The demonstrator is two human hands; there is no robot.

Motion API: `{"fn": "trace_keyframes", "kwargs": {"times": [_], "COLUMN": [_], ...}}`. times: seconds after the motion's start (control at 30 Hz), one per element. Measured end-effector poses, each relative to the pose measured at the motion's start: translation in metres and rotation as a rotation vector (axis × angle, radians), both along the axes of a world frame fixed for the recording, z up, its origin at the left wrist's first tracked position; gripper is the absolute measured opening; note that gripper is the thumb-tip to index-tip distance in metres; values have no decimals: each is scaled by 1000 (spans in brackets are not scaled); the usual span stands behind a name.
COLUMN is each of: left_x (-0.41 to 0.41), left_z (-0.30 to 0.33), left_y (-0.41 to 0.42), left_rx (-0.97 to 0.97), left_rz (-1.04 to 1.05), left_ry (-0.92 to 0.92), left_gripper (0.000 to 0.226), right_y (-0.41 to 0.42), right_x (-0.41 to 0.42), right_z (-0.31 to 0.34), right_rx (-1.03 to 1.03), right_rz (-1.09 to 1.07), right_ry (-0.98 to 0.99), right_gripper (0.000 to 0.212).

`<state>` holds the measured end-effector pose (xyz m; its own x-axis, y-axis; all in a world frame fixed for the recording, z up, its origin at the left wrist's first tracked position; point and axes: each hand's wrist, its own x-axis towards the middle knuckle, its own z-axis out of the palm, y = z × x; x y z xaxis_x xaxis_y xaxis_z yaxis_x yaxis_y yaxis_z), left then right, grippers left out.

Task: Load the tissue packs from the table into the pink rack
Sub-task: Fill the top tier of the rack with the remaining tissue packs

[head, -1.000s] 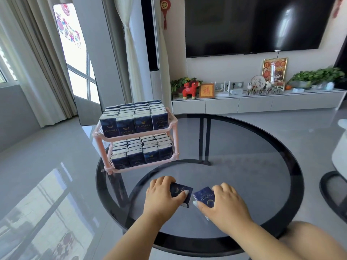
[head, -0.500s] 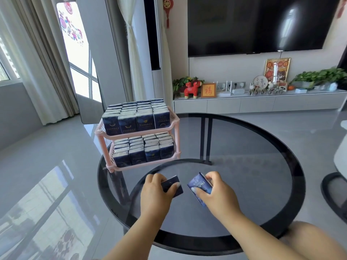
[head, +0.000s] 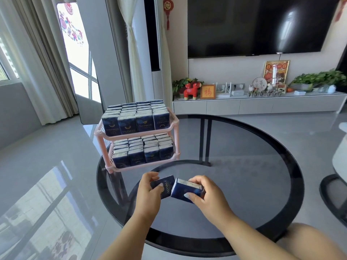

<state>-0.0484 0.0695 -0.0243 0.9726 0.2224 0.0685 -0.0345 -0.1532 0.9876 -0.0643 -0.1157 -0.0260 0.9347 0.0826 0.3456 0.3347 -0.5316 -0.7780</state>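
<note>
A two-tier pink rack [head: 173, 123] stands at the left rim of the round glass table [head: 262, 166]. Both tiers hold rows of dark blue tissue packs, with the upper rows [head: 135, 117] above the lower rows [head: 144, 150]. In front of the rack my left hand [head: 149, 192] grips one blue tissue pack [head: 166, 185], lifted off the glass. My right hand [head: 204, 196] grips a second tissue pack [head: 183, 191], tilted, its end beside the first pack.
A black rim runs round the dark glass table, its metal legs [head: 205, 139] showing through. A white seat [head: 339, 156] stands at the right edge. A low TV cabinet [head: 262, 104] with ornaments lines the far wall. My knee [head: 309, 239] is under the near right rim.
Both hands have lifted their tissue packs off the glass and brought them together, tilted up. The camera view has shifted slightly closer to the rack.
</note>
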Motion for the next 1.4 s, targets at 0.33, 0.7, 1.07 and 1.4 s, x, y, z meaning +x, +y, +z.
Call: {"fn": "trace_keyframes", "kwargs": {"times": [0.33, 0.7, 1.07, 1.4], "left_x": [-13, -15, -10, 31], "left_z": [-3, 49, 129, 184], "left_y": [-3, 5, 94, 143], "left_rx": [243, 1208, 217, 348], "left_rz": [-303, -317, -108, 138], "left_ry": [-150, -67, -204, -313], "left_gripper": [57, 53, 60, 54], "right_y": [2, 0, 8, 38], "right_x": [0, 4, 7, 67], "right_z": [-3, -5, 7, 120], "right_rx": [-62, -159, -93, -205], "right_rz": [84, 172, 92, -63], "right_ry": [-47, 198, 160, -236], "right_gripper": [53, 45, 12, 23]}}
